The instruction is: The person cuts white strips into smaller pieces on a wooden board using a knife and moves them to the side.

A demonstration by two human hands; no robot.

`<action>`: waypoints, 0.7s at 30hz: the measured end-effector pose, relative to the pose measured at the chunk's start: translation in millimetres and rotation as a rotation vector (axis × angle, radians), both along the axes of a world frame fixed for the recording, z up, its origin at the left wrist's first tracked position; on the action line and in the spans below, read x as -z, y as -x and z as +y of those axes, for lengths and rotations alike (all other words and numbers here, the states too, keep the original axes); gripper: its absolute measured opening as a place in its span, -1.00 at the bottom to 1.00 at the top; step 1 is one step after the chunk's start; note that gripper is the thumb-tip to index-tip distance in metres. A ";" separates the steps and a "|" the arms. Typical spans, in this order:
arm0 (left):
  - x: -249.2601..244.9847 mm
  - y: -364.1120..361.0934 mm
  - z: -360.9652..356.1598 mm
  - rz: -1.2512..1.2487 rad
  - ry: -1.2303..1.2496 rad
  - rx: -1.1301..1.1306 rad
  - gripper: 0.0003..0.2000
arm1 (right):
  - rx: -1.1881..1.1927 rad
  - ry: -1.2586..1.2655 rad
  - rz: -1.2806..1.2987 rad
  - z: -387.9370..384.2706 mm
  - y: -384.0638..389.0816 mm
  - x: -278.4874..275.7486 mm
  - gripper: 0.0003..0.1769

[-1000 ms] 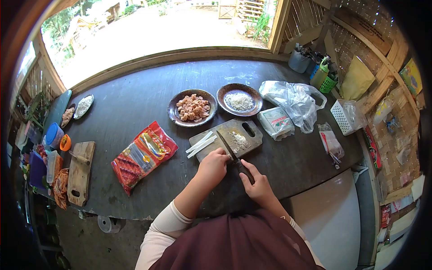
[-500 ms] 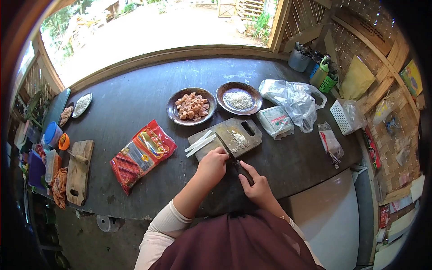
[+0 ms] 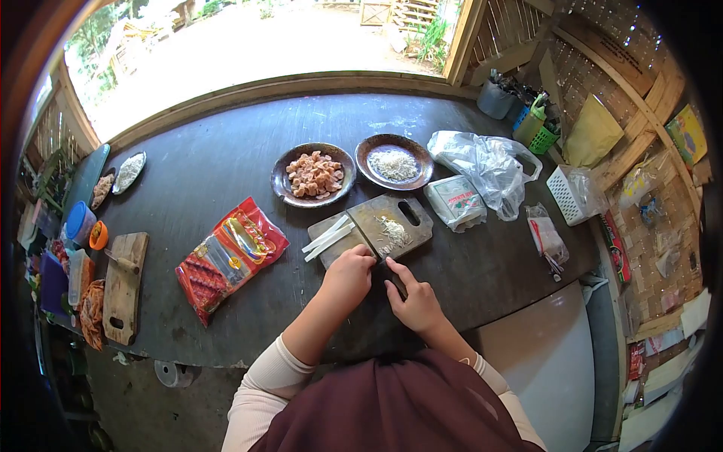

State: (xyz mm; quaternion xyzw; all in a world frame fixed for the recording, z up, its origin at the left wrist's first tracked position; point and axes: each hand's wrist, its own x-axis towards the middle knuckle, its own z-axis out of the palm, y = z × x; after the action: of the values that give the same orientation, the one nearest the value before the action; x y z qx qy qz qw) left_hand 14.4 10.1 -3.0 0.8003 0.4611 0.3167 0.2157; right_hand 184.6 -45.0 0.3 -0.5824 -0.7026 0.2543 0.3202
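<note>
A wooden cutting board (image 3: 418, 232) lies before me, bearing long white strips (image 3: 328, 240) on its left and a pile of thin white shreds (image 3: 394, 234) on its right. Between them the narrow knife blade (image 3: 364, 233) points away from me. My right hand (image 3: 416, 303) is curled at the knife's dark handle end, its index finger stretched forward; the handle itself is mostly hidden. At the board's near edge, my left hand (image 3: 349, 275) is closed beside the blade, with its fingertips pressed together. Whatever lies under those fingertips is hidden.
Behind the board stand a bowl of brown-pink chunks (image 3: 279, 185) and a plate of white shreds (image 3: 367, 170). A red food packet (image 3: 232, 260) lies left, a second wooden board (image 3: 125, 290) farther left. Plastic bags (image 3: 489, 169) and a white basket (image 3: 566, 196) sit to the right.
The knife has turned so its blade lies more across the board's middle, and my right hand has shifted slightly left, closer to my left hand. The whole view has shifted slightly.
</note>
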 end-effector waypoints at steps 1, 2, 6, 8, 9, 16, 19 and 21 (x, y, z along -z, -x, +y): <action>-0.2 0.4 -0.4 -0.004 0.004 -0.004 -0.83 | 0.011 -0.004 0.013 -0.7 0.1 -0.8 -0.47; 0.3 0.3 -0.8 -0.005 0.009 -0.009 -0.83 | 0.022 -0.007 0.027 -1.8 0.8 -1.4 -0.47; -0.7 0.3 -1.8 -0.002 -0.019 -0.011 -0.83 | 0.026 0.021 0.059 -11.3 -5.6 -2.6 -0.48; -0.2 -0.1 -1.8 0.009 -0.016 -0.010 -0.83 | 0.027 0.068 0.063 -13.8 -8.4 -4.2 -0.48; 0.2 -0.4 -1.4 0.014 -0.016 -0.009 -0.83 | 0.027 0.071 0.062 -13.3 -7.4 -6.7 -0.48; 0.2 -0.2 -1.9 -0.008 -0.009 -0.015 -0.83 | 0.015 0.117 0.107 2.8 0.6 -15.2 -0.50; 1.2 -0.7 -1.4 0.007 0.002 -0.017 -0.82 | 0.003 0.122 0.193 2.2 -1.8 -14.9 -0.50; 0.0 -0.6 -1.4 -0.006 0.002 -0.013 -0.82 | -0.003 0.132 0.218 0.2 -1.8 -15.5 -0.50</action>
State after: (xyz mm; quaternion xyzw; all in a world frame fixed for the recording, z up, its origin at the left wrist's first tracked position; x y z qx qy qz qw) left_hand 15.0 8.7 -3.1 0.7962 0.4659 0.3200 0.2159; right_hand 186.4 -44.8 15.8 -0.5700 -0.6463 0.3623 0.3553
